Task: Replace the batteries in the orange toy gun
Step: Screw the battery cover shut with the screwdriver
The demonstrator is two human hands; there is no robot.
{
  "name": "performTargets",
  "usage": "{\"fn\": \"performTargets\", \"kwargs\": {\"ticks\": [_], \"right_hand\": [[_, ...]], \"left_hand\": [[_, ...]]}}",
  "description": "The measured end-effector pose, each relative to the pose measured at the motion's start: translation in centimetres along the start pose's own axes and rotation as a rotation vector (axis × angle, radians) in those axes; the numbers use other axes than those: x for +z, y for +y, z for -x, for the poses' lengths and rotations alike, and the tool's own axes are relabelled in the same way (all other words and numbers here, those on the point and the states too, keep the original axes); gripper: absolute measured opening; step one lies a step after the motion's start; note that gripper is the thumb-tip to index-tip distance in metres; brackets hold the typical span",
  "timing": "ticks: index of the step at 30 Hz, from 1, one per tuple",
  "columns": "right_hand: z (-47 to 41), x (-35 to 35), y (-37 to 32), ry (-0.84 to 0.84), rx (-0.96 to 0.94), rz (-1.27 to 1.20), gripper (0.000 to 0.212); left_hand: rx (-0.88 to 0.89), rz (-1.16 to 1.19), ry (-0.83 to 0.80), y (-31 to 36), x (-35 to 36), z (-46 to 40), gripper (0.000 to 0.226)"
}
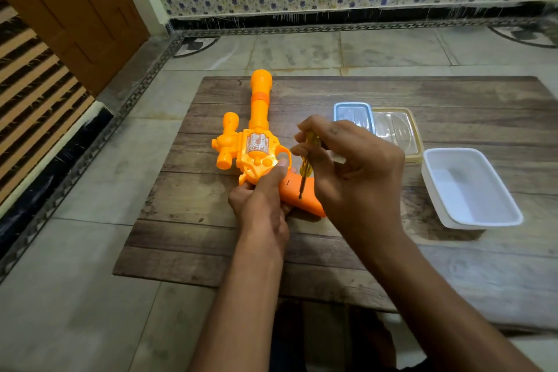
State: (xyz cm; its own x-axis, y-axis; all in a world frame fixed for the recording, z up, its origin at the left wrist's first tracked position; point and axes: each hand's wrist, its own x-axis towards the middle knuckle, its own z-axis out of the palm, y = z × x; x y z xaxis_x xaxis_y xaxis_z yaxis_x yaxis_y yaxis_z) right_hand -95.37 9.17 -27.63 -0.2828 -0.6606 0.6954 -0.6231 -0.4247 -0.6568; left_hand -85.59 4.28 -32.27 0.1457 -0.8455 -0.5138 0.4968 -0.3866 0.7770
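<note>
Now: toy gun point(256, 142) flat, barrel pointing away; left hand point(262, 199) grips handle; right hand point(353, 166) fingers pinch screwdriver point(308, 157).

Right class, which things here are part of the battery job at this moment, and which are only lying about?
In use:
- orange toy gun, held by the left hand
- screwdriver, gripped by the right hand, tip on the gun's grip

Lying about:
- white tub
- blue lid
- clear yellow-rimmed lid
</note>
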Motion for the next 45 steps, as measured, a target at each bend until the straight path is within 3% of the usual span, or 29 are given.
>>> {"fn": "performTargets", "kwargs": {"ticks": [6,12,15,23,27,31,37,45], "right_hand": [[0.3,0.3,-0.7,-0.003,-0.002,0.045,0.016],[-0.9,-1.4,-0.1,-0.319,0.043,-0.304,0.025],[-1.3,-2.1,0.5,-0.365,0.072,-0.377,0.033],[-1.6,-2.0,1.2,-0.363,0.006,-0.278,0.038],[-1.5,-2.0,1.3,-0.316,0.072,-0.232,0.032],[-1.2,-1.5,0.7,-0.228,0.068,-0.145,0.03],[-0.5,-1.2,0.1,-0.053,0.029,0.023,0.02],[0.0,-0.9,-0.4,-0.035,-0.043,0.137,0.02]], "left_hand": [[0.007,-0.016,-0.016,0.2,-0.1,0.2,0.018],[-0.005,0.022,-0.064,0.6,0.1,0.7,0.03],[-0.011,0.032,-0.052,0.6,0.2,0.7,0.031],[-0.017,0.063,-0.056,0.4,0.3,0.7,0.023],[-0.058,0.087,-0.034,0.3,0.3,0.6,0.043],[-0.067,0.087,-0.018,0.5,0.3,0.6,0.048],[-0.068,0.06,0.012,0.5,0.4,0.6,0.045],[-0.03,-0.025,0.03,0.3,0.4,0.6,0.026]]}}
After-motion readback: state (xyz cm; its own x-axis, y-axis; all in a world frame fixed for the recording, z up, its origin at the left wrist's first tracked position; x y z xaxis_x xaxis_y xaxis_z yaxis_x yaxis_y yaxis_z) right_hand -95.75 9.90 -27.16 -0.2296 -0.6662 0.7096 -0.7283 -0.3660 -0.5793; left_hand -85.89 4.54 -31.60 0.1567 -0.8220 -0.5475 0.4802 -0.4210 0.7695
